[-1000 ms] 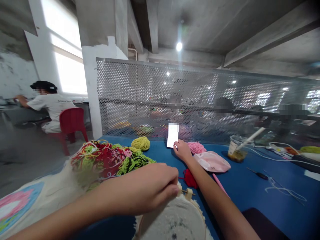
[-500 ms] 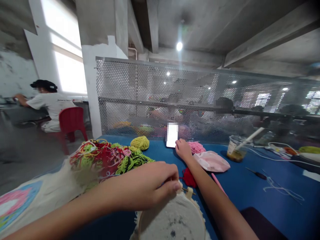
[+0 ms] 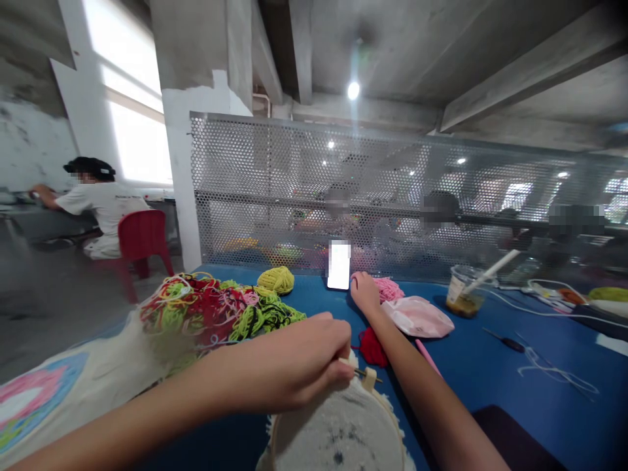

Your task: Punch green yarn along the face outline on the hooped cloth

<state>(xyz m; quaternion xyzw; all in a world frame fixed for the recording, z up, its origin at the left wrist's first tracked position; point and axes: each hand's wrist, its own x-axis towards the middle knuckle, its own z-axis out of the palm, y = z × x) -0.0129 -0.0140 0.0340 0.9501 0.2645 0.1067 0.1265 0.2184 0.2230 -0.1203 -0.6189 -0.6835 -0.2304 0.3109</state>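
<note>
My left hand (image 3: pixel 318 360) reaches across from the left, its thumb and fingers closed on the top of a round embroidery hoop (image 3: pixel 398 428), beside the metal screw. Pale cloth with dark marks (image 3: pixel 338 432) is stretched in the hoop, which runs off the bottom of the view. Farther forward, my right hand (image 3: pixel 366 294) rests just right of an upright phone (image 3: pixel 338 265) with a bright screen. Its fingers are loosely bent, and I see nothing held in them. Pink yarn (image 3: pixel 389 289) lies beside that hand, and red yarn (image 3: pixel 373 348) by the forearm.
A tangled yarn pile (image 3: pixel 210 307) and a yellow yarn ball (image 3: pixel 275 280) lie left. A pink pouch (image 3: pixel 419 316), a plastic cup with a straw (image 3: pixel 464 297) and a dark-handled tool (image 3: pixel 513 344) lie right. A perforated metal screen (image 3: pixel 235 157) stands behind. A person sits far left.
My right hand has shifted slightly right, away from the phone's edge. The fingers of my left hand have moved a little at the hoop's top, and more of the screw shows.
</note>
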